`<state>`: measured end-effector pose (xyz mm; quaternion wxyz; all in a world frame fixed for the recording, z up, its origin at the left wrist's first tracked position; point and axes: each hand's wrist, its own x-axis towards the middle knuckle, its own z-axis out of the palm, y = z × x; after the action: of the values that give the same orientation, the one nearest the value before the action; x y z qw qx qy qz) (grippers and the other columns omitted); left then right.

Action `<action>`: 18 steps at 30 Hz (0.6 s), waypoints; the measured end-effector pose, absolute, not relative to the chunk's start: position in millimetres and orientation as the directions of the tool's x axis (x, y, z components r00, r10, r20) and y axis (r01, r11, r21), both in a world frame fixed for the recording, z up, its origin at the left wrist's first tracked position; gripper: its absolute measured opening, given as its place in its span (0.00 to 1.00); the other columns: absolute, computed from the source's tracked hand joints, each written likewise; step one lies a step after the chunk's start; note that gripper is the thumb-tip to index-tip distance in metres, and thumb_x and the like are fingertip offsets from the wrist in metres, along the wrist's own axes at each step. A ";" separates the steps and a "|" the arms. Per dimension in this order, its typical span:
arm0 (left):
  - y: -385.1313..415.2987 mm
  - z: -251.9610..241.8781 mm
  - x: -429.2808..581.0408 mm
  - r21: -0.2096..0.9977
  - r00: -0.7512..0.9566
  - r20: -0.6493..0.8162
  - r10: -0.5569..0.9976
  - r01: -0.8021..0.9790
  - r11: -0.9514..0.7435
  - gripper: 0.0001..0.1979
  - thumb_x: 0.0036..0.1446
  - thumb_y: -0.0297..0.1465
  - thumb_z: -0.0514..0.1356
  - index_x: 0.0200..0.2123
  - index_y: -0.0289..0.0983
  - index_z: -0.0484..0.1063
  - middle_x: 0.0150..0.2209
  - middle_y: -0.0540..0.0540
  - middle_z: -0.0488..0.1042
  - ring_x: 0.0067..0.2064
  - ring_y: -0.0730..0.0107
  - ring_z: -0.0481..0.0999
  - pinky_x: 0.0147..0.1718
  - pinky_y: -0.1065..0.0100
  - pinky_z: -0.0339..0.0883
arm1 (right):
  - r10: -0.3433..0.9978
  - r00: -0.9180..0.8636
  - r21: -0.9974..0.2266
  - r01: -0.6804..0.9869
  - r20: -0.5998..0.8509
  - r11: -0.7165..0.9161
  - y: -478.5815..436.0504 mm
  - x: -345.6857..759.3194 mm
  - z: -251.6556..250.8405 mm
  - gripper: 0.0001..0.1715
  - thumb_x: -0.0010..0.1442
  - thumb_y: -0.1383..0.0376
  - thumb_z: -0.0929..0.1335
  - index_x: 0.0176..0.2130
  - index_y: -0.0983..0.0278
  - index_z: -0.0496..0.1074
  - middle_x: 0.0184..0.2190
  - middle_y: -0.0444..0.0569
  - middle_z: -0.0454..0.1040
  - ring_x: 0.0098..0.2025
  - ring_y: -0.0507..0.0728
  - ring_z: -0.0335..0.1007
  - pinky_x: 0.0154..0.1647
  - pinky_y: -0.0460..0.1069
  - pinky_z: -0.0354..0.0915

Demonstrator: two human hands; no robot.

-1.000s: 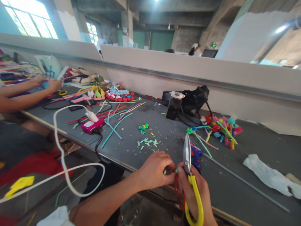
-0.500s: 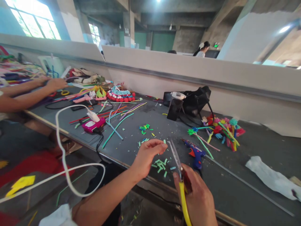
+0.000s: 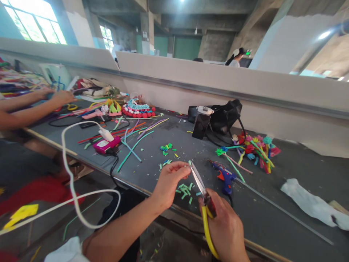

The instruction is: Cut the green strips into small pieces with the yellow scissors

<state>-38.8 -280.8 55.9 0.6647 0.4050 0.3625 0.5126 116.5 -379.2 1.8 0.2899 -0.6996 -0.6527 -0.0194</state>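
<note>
My right hand (image 3: 225, 227) grips yellow-handled scissors (image 3: 203, 198) with the blades pointing up and left. My left hand (image 3: 170, 180) is pinched on a small green piece (image 3: 189, 163) right at the blade tips. Below them, several short green cut bits (image 3: 185, 189) lie on the dark grey table (image 3: 272, 214). A blue and orange glue gun (image 3: 224, 175) lies just right of the blades.
A bunch of colourful pipe-cleaner flowers (image 3: 255, 149) lies at the right, with a black bag (image 3: 225, 116) and a phone (image 3: 201, 125) behind. Long coloured stems (image 3: 133, 140), a pink device (image 3: 107, 145) with white cable and another person's arms (image 3: 32, 105) are at the left. A white cloth (image 3: 311, 203) lies far right.
My left hand rose from the table edge and moved away from me with the green piece. The scissors tilted from upright to pointing up-left. More green bits now lie on the table near me.
</note>
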 end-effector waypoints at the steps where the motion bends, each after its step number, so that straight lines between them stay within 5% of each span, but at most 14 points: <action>1: -281.2 56.2 -38.8 0.920 0.206 -0.061 0.977 -0.367 0.135 0.06 0.44 0.32 0.68 0.26 0.36 0.77 0.25 0.50 0.73 0.29 0.73 0.67 0.34 0.68 0.60 | 0.901 0.152 -0.383 0.924 0.406 0.017 -378.9 116.3 1.9 0.17 0.66 0.54 0.62 0.48 0.57 0.73 0.34 0.46 0.79 0.32 0.58 0.79 0.28 0.48 0.68; 18: -286.4 60.3 -37.0 0.971 0.137 -0.019 0.990 -0.233 0.051 0.06 0.46 0.33 0.65 0.24 0.36 0.75 0.24 0.50 0.70 0.31 0.72 0.64 0.33 0.69 0.56 | 0.870 0.093 -0.346 0.934 0.485 0.093 -379.3 116.4 -1.2 0.21 0.69 0.55 0.59 0.46 0.60 0.75 0.30 0.48 0.80 0.28 0.57 0.78 0.26 0.46 0.67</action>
<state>-37.0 -286.4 60.3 0.5972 0.4605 0.4111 0.5121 116.4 -379.3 -1.2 0.3093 -0.6715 -0.6714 -0.0517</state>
